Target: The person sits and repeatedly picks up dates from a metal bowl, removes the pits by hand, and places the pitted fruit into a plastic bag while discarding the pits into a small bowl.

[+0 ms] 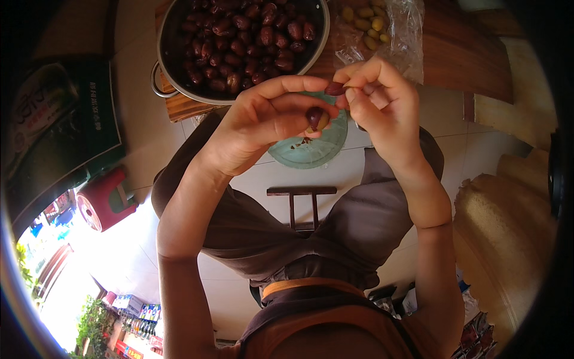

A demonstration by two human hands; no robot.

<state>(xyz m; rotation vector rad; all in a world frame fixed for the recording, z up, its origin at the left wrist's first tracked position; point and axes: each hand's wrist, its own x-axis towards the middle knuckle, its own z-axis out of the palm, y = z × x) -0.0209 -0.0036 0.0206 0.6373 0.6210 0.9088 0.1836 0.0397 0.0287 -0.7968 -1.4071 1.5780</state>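
Note:
Between my left hand's point(262, 114) thumb and fingers is a small round fruit point(316, 119), part dark red and part yellow-green. Whether it is one fruit or two pressed together I cannot tell. The fingertips of my right hand point(385, 105) pinch a small dark red fruit or piece of one point(335, 88), close to my left index fingertip. Below both hands, a pale green translucent bowl point(309, 157) has a few brown scraps in it. Beyond them a wide metal pot point(322, 49) is full of glossy dark red, date-like fruits point(242, 47).
Right of the pot, a clear plastic bag point(406, 40) holds several yellow-green oval fruits point(370, 27). Pot and bag rest on a wooden board or table point(462, 49). A dark wooden stool frame point(302, 192) shows between my knees. Far left, a red stool-like object point(105, 199) stands on the tiled floor.

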